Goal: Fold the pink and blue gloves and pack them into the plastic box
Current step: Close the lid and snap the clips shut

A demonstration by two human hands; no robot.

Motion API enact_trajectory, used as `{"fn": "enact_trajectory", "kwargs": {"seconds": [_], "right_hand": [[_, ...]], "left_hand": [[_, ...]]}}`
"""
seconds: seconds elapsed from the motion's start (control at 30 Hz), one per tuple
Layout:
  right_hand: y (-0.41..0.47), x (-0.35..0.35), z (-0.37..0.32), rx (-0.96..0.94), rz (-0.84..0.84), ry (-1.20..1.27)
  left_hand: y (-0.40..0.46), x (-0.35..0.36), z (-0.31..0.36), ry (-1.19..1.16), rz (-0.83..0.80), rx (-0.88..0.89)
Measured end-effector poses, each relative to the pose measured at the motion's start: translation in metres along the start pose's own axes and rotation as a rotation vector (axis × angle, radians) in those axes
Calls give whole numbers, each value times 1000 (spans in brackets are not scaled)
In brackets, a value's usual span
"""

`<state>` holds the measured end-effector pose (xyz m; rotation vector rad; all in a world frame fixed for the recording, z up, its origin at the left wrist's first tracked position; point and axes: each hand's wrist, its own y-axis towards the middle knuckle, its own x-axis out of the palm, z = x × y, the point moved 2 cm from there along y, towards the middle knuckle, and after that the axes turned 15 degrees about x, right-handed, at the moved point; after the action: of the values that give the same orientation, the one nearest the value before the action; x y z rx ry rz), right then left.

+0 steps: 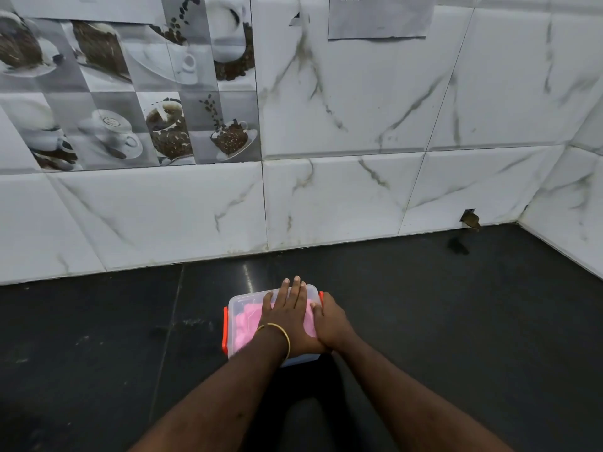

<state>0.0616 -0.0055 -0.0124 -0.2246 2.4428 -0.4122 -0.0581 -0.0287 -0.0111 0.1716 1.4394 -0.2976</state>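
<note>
the left hand (pixel 288 313), wearing a gold bangle (pixel 277 334), is lying flat and open, fingers spread, pressing on the clear lid of the plastic box (pixel 243 303). the right hand (pixel 331 324) is curling around the box's right edge by an orange clip (pixel 321 296). pink gloves (pixel 244 322) are showing inside. the box is sitting on a dark counter (pixel 424 305) below a marble-tiled wall (pixel 342 197).

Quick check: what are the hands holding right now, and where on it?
The plastic box. The left hand presses flat on its lid; the right hand grips its right side at the orange clip.
</note>
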Motion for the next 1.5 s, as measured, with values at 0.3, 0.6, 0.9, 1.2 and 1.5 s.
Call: {"fn": "enact_trajectory", "kwargs": {"seconds": [0.3,0.6,0.9,1.2,1.5], "right_hand": [[-24,-7,18,175,14,338],[-52,-4,41,272,50,575],[6,12,1,210,50,488],[87,21,-41,217,91,391],[131,27,-57,191,122,359]], "left_hand": [[-48,-27,-4,-306,346,-31],[-135,21,-37,-1052,913,-841],[-87,14,-88,-1185,1002,-842],[-16,-2,-140,-1172,1001,-881],[23,-6,-174,-1190,968,-934]]}}
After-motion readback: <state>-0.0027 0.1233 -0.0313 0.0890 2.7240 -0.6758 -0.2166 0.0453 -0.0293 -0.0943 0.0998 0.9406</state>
